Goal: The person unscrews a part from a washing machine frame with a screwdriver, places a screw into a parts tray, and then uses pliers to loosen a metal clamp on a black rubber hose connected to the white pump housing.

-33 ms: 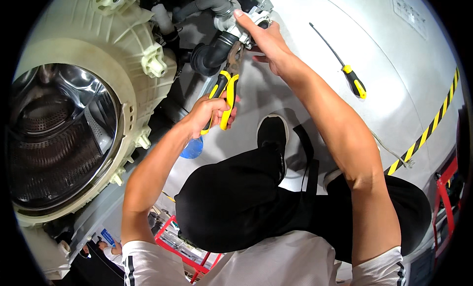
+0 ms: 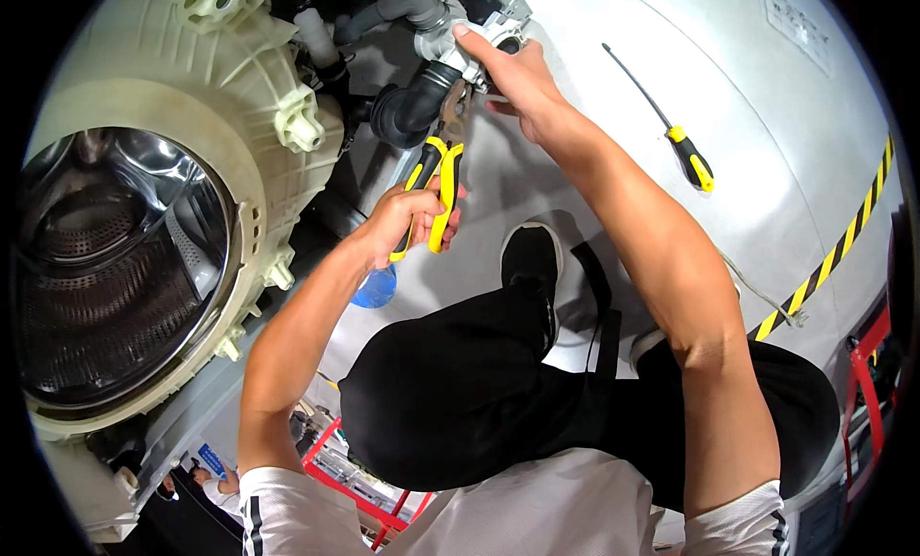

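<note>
My left hand (image 2: 414, 219) is closed round the yellow and black handles of a pair of pliers (image 2: 448, 158). The pliers' jaws point up at the spot where a black ribbed rubber hose (image 2: 422, 104) meets a grey-white pump-like housing (image 2: 443, 44). What exactly lies between the jaws is too small to make out. My right hand (image 2: 522, 81) grips the housing's right side, thumb on top; its other fingers are partly hidden behind it. A grey corrugated hose (image 2: 398, 8) runs from the housing's upper left.
On the left stands a washing machine tub (image 2: 244, 163) with a steel drum (image 2: 96, 240). A screwdriver (image 2: 685, 153) lies on the grey floor to the right, near yellow-black tape (image 2: 829, 259). A blue round thing (image 2: 376, 288) sits below my left wrist. Red frames (image 2: 867, 364) stand at the lower edges.
</note>
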The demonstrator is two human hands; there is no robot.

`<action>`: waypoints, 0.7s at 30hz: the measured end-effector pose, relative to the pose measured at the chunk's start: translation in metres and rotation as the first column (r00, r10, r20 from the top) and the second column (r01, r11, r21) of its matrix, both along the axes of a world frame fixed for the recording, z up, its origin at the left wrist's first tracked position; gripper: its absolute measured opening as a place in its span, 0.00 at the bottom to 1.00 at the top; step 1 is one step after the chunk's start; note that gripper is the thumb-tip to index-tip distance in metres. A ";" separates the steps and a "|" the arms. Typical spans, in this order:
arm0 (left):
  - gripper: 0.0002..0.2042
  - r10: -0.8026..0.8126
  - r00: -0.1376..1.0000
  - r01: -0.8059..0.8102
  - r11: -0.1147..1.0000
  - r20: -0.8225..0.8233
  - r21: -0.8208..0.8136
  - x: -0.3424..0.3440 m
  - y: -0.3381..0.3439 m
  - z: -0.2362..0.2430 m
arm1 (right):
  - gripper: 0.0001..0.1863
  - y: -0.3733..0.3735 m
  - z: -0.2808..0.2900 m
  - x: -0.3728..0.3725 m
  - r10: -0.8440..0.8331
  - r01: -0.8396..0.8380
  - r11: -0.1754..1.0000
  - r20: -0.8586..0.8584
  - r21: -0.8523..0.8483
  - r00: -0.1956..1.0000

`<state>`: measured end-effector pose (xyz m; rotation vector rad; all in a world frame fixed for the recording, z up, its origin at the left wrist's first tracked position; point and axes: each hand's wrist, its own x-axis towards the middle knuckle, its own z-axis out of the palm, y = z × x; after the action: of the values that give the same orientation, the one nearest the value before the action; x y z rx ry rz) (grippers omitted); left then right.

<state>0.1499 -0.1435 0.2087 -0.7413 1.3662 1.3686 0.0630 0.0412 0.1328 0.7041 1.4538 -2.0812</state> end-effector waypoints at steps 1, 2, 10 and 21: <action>0.23 0.006 1.000 -0.006 1.000 0.001 0.011 0.000 0.000 0.000 | 0.31 -0.002 -0.005 -0.002 -0.025 0.025 1.000 -0.008 0.005 1.000; 0.24 0.013 1.000 -0.013 1.000 0.002 0.010 0.000 0.001 0.000 | 0.26 -0.003 -0.009 -0.004 -0.050 0.050 0.999 -0.017 0.010 0.999; 0.24 0.136 0.988 -0.136 0.991 -0.071 0.012 0.022 0.019 -0.001 | 0.42 -0.016 -0.017 0.005 -0.225 0.230 0.968 -0.059 0.100 0.973; 0.21 0.178 0.979 -0.169 0.982 -0.100 0.088 0.032 0.015 -0.007 | 0.22 -0.018 -0.013 0.011 -0.223 0.263 0.936 -0.183 0.233 0.957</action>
<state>0.1824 -0.1289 0.2015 -0.7570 1.3470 1.6119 0.0741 0.0233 0.1195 0.8790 1.8267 -2.1945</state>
